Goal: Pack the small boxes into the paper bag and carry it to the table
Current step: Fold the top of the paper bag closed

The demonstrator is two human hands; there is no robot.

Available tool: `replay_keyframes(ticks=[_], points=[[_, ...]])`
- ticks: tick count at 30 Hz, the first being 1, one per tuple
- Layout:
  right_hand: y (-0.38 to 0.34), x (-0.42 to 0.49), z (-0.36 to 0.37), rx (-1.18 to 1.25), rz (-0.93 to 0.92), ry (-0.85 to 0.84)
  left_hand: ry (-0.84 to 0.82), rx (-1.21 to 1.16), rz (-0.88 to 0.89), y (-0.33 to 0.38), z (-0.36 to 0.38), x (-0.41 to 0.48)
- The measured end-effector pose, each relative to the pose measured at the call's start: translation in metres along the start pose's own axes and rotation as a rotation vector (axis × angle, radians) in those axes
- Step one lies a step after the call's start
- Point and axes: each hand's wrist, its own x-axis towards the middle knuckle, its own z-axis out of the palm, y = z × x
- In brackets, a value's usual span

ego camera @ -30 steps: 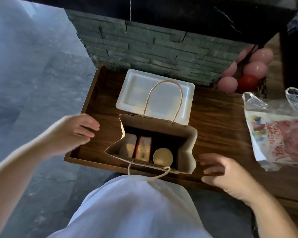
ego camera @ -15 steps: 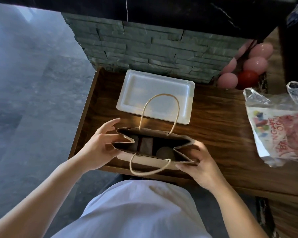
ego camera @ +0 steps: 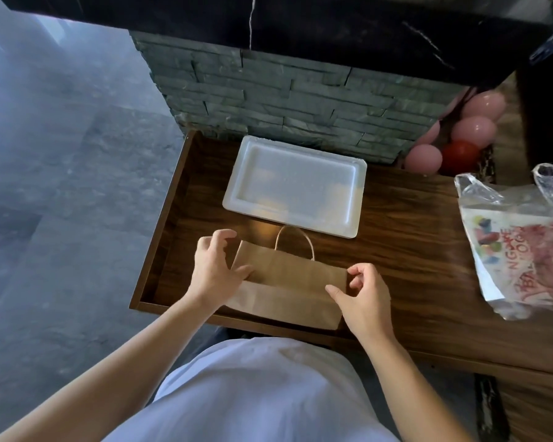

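Note:
The brown paper bag [ego camera: 288,282] stands near the front edge of the wooden surface [ego camera: 412,250]. Its top is folded down flat towards me, so the small boxes inside are hidden. One rope handle [ego camera: 296,240] sticks up behind the fold. My left hand [ego camera: 214,269] holds the bag's left end, thumb on the folded paper and fingers curled at the upper corner. At the bag's right end my right hand [ego camera: 364,298] pinches the fold, thumb on the front.
A white foam tray [ego camera: 237,199] lies behind the bag, against a stone-clad wall [ego camera: 284,100]. A printed plastic bag [ego camera: 524,244] lies at the right. Pink balloons [ego camera: 473,130] and a red balloon [ego camera: 460,156] sit at the back right. The wooden surface has a raised rim [ego camera: 160,218]; grey floor lies to the left.
The bag stood open with the boxes visible. Both hands came in to its ends, pressed the mouth together and folded the top down flat.

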Motion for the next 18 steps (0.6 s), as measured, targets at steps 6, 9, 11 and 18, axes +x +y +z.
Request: replay_keyframes(ticks=[6,9,11,18], points=[[-0.029,-0.002,0.006,-0.206,-0.465,-0.081,-0.142,0.356,0.745,0.006,-0.010,-0.006],[-0.048,-0.012,0.020,-0.243,-0.578,-0.246,-0.220,0.423,0.766,0.010,0.000,-0.010],[-0.055,-0.017,0.030,-0.278,-0.588,-0.215,-0.198,0.408,0.745,0.010,0.005,-0.011],[-0.037,-0.005,0.027,-0.246,-0.475,-0.133,-0.104,0.395,0.566,-0.015,-0.016,0.003]])
